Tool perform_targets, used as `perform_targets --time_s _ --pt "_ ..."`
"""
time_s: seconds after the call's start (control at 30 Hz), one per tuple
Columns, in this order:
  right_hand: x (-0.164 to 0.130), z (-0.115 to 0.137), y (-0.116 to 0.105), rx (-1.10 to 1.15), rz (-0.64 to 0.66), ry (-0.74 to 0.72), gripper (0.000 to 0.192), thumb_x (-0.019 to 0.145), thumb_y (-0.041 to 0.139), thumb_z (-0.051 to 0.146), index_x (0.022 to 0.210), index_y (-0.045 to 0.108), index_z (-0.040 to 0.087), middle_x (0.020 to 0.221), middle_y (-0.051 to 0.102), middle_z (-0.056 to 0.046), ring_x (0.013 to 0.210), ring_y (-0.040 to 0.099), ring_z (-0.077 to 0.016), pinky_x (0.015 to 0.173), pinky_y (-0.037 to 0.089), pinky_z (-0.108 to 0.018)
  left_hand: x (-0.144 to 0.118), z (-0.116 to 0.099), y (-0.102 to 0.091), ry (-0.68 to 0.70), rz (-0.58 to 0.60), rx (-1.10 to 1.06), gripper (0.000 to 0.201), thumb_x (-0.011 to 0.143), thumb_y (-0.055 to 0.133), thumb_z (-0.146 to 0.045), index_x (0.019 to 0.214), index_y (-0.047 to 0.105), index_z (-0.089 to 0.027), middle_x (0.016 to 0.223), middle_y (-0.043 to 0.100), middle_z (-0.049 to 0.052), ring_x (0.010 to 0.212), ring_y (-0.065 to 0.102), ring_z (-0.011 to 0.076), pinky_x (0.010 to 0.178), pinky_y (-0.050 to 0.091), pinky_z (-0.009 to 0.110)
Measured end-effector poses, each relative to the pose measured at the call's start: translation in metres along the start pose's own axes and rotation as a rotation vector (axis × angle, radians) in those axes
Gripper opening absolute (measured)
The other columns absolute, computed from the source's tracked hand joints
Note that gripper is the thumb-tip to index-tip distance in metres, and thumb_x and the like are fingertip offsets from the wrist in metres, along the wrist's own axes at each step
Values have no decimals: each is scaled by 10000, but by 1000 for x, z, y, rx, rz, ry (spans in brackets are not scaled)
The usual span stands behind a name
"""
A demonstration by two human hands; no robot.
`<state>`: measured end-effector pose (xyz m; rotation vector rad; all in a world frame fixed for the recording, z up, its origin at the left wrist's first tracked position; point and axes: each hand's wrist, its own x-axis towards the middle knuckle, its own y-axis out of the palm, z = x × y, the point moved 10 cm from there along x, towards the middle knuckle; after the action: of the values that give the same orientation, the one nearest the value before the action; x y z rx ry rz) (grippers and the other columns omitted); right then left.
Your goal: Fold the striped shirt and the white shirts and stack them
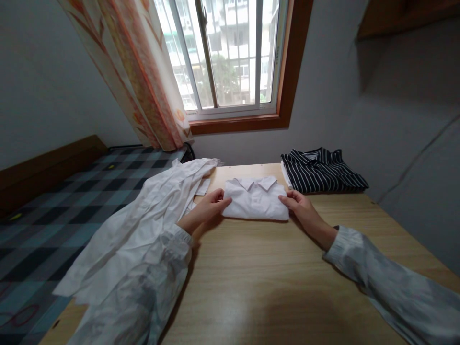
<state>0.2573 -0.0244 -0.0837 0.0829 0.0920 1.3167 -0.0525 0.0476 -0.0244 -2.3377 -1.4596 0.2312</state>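
My left hand (pixel 208 203) rests at the left edge of the small folded white collared shirt (pixel 256 199), fingers curled loosely with the fingertips (pixel 223 202) touching the cloth; I cannot tell whether they pinch it or only press against it. My right hand (pixel 299 203) meets the opposite edge the same way, fingers bent, tips against the fabric's right side. The folded shirt lies flat between the two hands on the light wooden tabletop (pixel 273 287), collar turned toward the window. Both of my forearms are in pale grey sleeves. Just left of my left hand, a loose, crumpled white shirt (pixel 143 225) sprawls over the table's left edge. Beyond my right hand, near the far right corner, sits a folded dark shirt with thin white stripes (pixel 321 170), apart from the white one. To the left lies a checked blue-grey bedcover (pixel 53 225); ahead, a wood-framed window (pixel 233 57) with an orange patterned curtain (pixel 140 72).
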Motion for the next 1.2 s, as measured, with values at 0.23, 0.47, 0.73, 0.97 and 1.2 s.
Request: perform_targets --time_s 0.23,0.47,0.73,0.97,1.2 --pt "-5 -13 4 1 122 229 450 734 986 351 1065 717 208 995 808 -128 705 746 -229 441 602 -301 -7 19 -2 66 -188 25 491 916 676 -707 865 562 -232 799 539 -24 746 496 167 673 406 281" --pt "-3 -4 15 -24 215 91 464 704 1002 411 1051 764 216 833 808 -44 570 667 -161 450 510 -249 -13 15 -3 100 -276 73 445 976 628 -657 860 504 -245 766 476 -42 720 450 156 654 370 271" --pt "8 5 -7 37 -3 -115 532 719 987 561 1036 694 250 1080 857 -88 979 812 -306 844 669 -425 -15 14 8 106 -220 62 397 1024 654 -618 934 552 -246 672 425 -82 621 391 133 591 275 257" --pt "-2 10 3 -74 68 -181 421 845 903 562 1075 716 262 1117 850 -95 1035 812 -322 941 673 -489 -19 5 5 127 -264 161 404 1013 658 -595 860 599 -226 733 543 -41 706 502 159 661 375 279" --pt "-8 11 11 -118 173 -164 448 857 899 566 1108 679 266 1030 859 -71 919 818 -306 783 663 -407 -18 11 -12 136 -425 55 404 890 693 -451 649 451 -235 637 424 -50 639 405 137 619 315 273"
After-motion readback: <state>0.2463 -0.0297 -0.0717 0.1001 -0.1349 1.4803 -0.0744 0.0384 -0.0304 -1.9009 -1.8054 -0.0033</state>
